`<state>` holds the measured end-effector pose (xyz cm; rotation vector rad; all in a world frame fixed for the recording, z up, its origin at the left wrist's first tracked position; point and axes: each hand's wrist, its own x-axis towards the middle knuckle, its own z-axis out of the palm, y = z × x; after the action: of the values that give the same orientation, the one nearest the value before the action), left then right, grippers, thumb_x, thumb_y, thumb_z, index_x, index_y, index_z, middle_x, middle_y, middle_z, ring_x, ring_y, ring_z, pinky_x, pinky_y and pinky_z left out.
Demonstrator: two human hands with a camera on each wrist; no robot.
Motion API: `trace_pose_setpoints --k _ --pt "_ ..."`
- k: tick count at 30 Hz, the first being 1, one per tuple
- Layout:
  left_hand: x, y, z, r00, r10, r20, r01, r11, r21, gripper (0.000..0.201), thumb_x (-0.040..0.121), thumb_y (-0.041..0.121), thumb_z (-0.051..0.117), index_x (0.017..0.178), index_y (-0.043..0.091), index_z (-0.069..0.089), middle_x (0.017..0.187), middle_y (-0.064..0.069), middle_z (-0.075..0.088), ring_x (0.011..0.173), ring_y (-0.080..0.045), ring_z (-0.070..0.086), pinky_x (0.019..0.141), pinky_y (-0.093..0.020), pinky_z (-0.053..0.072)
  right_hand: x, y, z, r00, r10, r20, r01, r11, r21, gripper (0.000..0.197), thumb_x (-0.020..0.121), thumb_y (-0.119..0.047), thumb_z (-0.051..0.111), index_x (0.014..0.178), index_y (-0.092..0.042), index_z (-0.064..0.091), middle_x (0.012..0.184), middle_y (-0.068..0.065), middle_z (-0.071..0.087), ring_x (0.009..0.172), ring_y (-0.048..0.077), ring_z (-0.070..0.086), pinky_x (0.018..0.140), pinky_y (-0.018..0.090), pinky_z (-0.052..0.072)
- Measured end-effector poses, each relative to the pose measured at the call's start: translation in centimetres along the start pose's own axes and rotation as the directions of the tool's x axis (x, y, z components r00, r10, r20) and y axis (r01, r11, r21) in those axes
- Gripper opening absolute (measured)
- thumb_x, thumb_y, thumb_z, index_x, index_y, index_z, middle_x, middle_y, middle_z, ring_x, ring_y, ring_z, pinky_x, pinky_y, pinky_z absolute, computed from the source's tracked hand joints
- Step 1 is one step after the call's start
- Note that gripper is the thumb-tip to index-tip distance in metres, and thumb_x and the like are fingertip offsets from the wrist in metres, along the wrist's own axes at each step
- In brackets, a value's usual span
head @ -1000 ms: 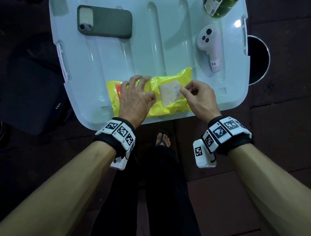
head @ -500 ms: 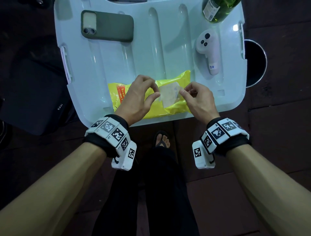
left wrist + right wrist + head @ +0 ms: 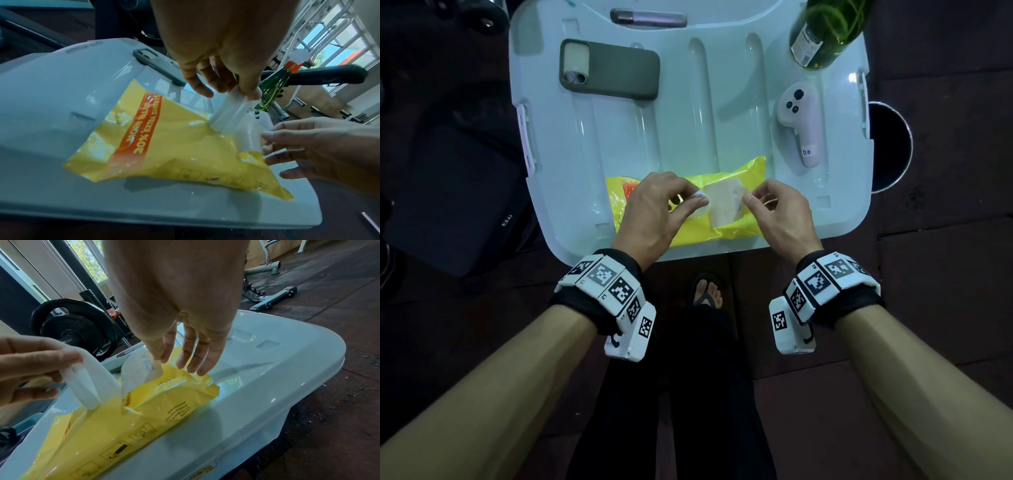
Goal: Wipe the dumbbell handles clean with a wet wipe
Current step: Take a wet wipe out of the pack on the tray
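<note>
A yellow wet-wipe pack (image 3: pixel 743 174) lies at the near edge of a white plastic lid (image 3: pixel 585 154). My left hand (image 3: pixel 693 198) pinches a white wet wipe (image 3: pixel 230 113) between thumb and forefinger, and the wipe stands partly drawn out of the pack's opening. My right hand (image 3: pixel 748 199) pinches the peeled-back pale flap (image 3: pixel 135 371) of the pack (image 3: pixel 164 402) and holds it up. In the right wrist view, black weights (image 3: pixel 72 327) stand behind the lid with no handle showing. No dumbbell handle appears in the head view.
On the lid lie a phone in a green case (image 3: pixel 607 70), a green bottle (image 3: pixel 825 34), a white controller (image 3: pixel 803 120) and a marker (image 3: pixel 649 19). A dark bag (image 3: pixel 448 202) sits left, a round dark object (image 3: pixel 890 147) right. My sandalled foot (image 3: pixel 709 291) is below the lid.
My left hand went from lying flat on the pack to pinching the wipe and lifting it out. The right hand keeps hold of the flap.
</note>
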<state>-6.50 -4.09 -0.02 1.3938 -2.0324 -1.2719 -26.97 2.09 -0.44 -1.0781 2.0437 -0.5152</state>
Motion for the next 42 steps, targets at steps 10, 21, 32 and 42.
trace_pose_setpoints --k 10,21,32,42 --pt "-0.3 4.3 -4.5 0.995 -0.013 -0.095 0.005 0.996 -0.084 0.017 0.091 0.026 0.069 0.086 0.011 0.073 0.083 0.004 0.067 0.078 -0.009 0.062 0.076 -0.024 0.051 -1.5 -3.3 -0.7 1.000 -0.008 -0.003 0.008 1.000 -0.010 0.021 0.095 -0.028 0.064 0.087 -0.008 0.065 0.081 0.006 0.064 0.076 0.021 0.057 0.066 0.030 0.040" --pt "-3.5 3.2 -12.9 0.916 -0.093 -0.389 0.113 0.993 0.028 0.017 0.095 0.024 0.066 0.091 0.009 0.070 0.083 0.000 0.064 0.072 -0.005 0.055 0.069 -0.008 0.041 -4.7 -7.0 1.6 0.995 -0.090 0.040 0.091 0.996 -0.017 0.023 0.100 -0.036 0.058 0.092 -0.014 0.060 0.086 0.000 0.063 0.077 0.018 0.057 0.069 0.031 0.046" --pt "-7.4 -2.2 -10.8 0.892 -0.251 -0.375 0.262 0.965 -0.022 0.016 0.095 0.029 0.066 0.095 0.013 0.069 0.083 -0.002 0.064 0.074 -0.013 0.056 0.072 -0.028 0.049 -6.0 -6.0 8.6 0.905 -0.144 0.400 0.311 0.866 -0.392 0.065 0.107 -0.040 0.037 0.160 -0.013 0.012 0.169 0.005 -0.001 0.155 0.026 -0.004 0.125 0.044 0.007" --pt "-7.2 -4.8 -7.3 0.886 -0.343 -0.310 0.316 0.939 -0.136 0.019 0.094 0.030 0.067 0.106 0.016 0.070 0.078 0.007 0.056 0.070 -0.007 0.053 0.069 -0.021 0.046 -5.4 -4.7 11.9 0.888 -0.029 0.460 0.299 0.796 -0.526 0.081 0.102 -0.062 0.018 0.156 -0.016 -0.021 0.161 -0.001 -0.033 0.147 0.021 -0.033 0.116 0.045 -0.021"
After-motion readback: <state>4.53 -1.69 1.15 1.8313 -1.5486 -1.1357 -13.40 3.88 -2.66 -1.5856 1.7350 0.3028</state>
